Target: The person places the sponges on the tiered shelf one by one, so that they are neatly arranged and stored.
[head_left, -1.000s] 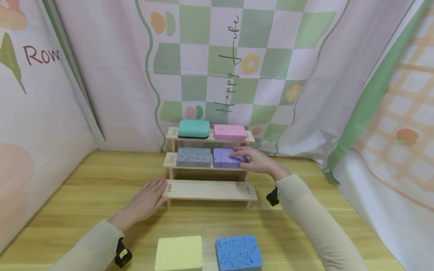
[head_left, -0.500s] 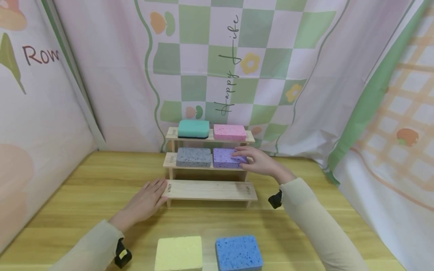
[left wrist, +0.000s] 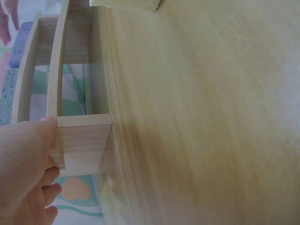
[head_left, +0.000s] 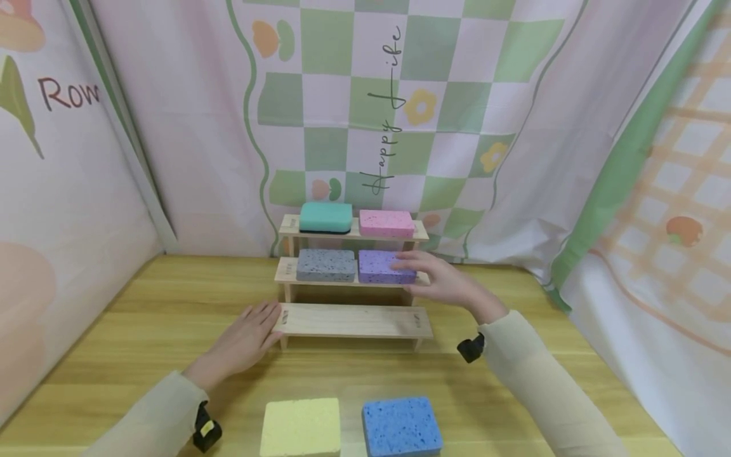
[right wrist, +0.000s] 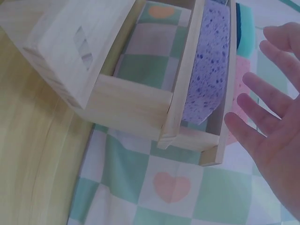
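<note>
A three-tier wooden shelf stands on the table. My left hand holds the left end of its lowest tier, thumb at the front edge in the left wrist view. A purple sponge lies on the right of the middle tier, beside a grey speckled sponge. By the purple sponge's right end is my right hand; in the right wrist view its fingers are spread, apart from the sponge, holding nothing. The top tier bears a teal sponge and a pink sponge.
At the table's front lie a yellow sponge and a blue sponge, side by side. A checked curtain hangs right behind the shelf. More printed cloth encloses the left and right sides of the wooden table.
My right hand has drawn back a little to the right and toward me from the purple sponge, which stays on the middle tier. My left hand has not moved.
</note>
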Motion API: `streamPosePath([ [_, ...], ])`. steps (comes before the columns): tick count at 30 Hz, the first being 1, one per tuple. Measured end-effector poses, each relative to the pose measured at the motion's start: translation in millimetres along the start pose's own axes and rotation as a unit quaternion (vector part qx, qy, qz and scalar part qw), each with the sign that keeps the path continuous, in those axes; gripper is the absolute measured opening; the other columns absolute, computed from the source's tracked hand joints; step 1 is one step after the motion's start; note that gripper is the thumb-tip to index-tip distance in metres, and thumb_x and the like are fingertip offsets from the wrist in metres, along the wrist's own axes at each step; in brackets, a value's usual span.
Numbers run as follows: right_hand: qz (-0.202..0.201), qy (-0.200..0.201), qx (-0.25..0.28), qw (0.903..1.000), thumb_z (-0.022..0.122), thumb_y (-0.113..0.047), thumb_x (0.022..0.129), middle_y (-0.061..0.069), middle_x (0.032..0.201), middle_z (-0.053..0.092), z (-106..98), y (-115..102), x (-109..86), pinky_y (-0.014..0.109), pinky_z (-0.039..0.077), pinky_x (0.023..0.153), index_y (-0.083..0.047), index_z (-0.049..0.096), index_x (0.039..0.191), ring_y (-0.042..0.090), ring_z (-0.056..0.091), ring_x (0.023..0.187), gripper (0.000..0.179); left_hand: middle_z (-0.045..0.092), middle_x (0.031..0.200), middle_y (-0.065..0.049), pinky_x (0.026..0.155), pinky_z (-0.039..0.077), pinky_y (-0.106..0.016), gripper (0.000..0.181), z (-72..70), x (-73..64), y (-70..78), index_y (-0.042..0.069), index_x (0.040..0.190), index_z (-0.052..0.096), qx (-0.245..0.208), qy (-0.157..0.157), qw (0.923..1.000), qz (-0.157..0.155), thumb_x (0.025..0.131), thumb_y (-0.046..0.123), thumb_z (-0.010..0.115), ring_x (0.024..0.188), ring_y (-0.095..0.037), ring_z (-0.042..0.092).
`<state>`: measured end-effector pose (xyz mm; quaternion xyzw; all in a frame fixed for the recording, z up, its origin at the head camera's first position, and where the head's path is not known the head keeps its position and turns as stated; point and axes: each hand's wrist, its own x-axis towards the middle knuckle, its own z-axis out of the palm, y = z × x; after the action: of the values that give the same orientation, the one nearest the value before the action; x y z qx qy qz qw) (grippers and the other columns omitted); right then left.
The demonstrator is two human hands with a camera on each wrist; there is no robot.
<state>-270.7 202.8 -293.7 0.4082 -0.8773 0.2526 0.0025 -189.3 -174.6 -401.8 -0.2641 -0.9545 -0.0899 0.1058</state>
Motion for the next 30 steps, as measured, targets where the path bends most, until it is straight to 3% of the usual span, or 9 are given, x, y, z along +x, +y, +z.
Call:
streamPosePath([
  [8, -0.018, -0.003, 0.009, 0.9998, 0.063, -0.015, 0.088, 0.015, 0.143, 0.034, 1, -9, -8.4, 0.057, 0.028, 0.099, -0.007, 0.053, 0.13, 0.034, 0.027, 0.13, 0.044, 0.035, 0.139, -0.027, 0.104, 0.022, -0.054, 0.053, 0.4, -0.4, 0.0, -0.011, 0.135, 0.036, -0.004, -0.001, 1.0, -0.002, 0.098, 0.026, 0.045, 0.127, -0.041, 0.031],
  [15, -0.022, -0.007, -0.012, 0.9997, 0.065, -0.016, 0.086, 0.01, 0.141, 0.038, 4, -17, -16.2, 0.054, 0.03, 0.099, -0.014, 0.056, 0.128, 0.031, 0.03, 0.13, 0.043, 0.035, 0.138, -0.026, 0.104, 0.022, -0.054, 0.053, 1.5, -0.2, -0.9, -0.011, 0.135, 0.036, -0.002, 0.003, 1.0, 0.001, 0.098, 0.027, 0.045, 0.127, -0.041, 0.031],
  [23, -0.057, -0.005, -0.019, 0.9981, 0.067, -0.014, 0.084, 0.013, 0.137, 0.042, 12, -24, -24.3, 0.056, 0.032, 0.097, -0.016, 0.057, 0.127, 0.033, 0.033, 0.128, 0.044, 0.034, 0.139, -0.025, 0.105, 0.022, -0.053, 0.054, 2.6, 0.6, -2.2, -0.01, 0.136, 0.035, 0.003, -0.002, 1.0, 0.0, 0.099, 0.029, 0.043, 0.128, -0.04, 0.03],
  [30, -0.048, -0.03, -0.021, 0.9982, 0.067, -0.019, 0.085, 0.006, 0.138, 0.043, 16, -33, -31.3, 0.051, 0.034, 0.098, -0.018, 0.056, 0.127, 0.028, 0.036, 0.127, 0.043, 0.035, 0.139, -0.026, 0.105, 0.022, -0.053, 0.053, 2.6, 0.2, -2.2, -0.01, 0.135, 0.036, 0.003, 0.0, 1.0, -0.001, 0.099, 0.028, 0.044, 0.128, -0.04, 0.031],
])
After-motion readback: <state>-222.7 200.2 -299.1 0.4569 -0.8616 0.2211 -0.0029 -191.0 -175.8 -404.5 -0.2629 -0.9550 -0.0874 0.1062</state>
